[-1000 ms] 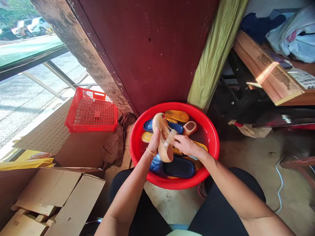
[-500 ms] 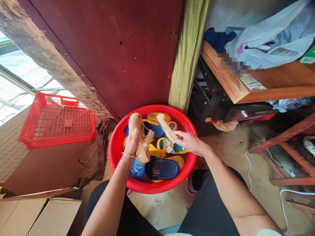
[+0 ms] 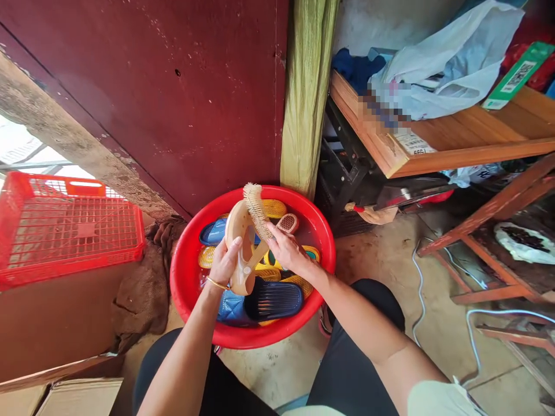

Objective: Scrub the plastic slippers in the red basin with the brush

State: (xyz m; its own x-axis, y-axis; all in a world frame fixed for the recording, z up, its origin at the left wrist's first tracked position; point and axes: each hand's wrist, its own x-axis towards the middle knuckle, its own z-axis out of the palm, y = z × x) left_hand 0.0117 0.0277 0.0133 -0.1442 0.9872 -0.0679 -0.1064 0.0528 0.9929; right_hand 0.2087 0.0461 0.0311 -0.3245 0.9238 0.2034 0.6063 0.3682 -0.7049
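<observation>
A beige clog (image 3: pixel 241 276) with a heel strap is gripped in my left hand (image 3: pixel 225 261), held tilted above the red basin (image 3: pixel 182 271). My right hand (image 3: pixel 286 249) closes round a pale bristle brush (image 3: pixel 256 209), whose bristles are up against the clog's opening or just beside it; I cannot tell if they touch. Below, in the basin's water, lie several slippers. Nearest me is a dark blue slipper (image 3: pixel 275 299). Yellow slippers (image 3: pixel 274 208) and a pink-beige shoe (image 3: pixel 288 223) lie toward the far side.
To the left stands a red plastic crate (image 3: pixel 82 231) on cardboard, with a brown cloth (image 3: pixel 145 300) beside it. A maroon door panel (image 3: pixel 208 115) rises behind the basin. On the right are a wooden tray (image 3: pixel 455 156) with bags, a wooden frame (image 3: pixel 489 254) and a cable (image 3: pixel 420 294) on the floor.
My right hand has brought the brush left and up to the clog, turning its bristles toward it. The clog stays in my left hand. The camera view has shifted to the right.
</observation>
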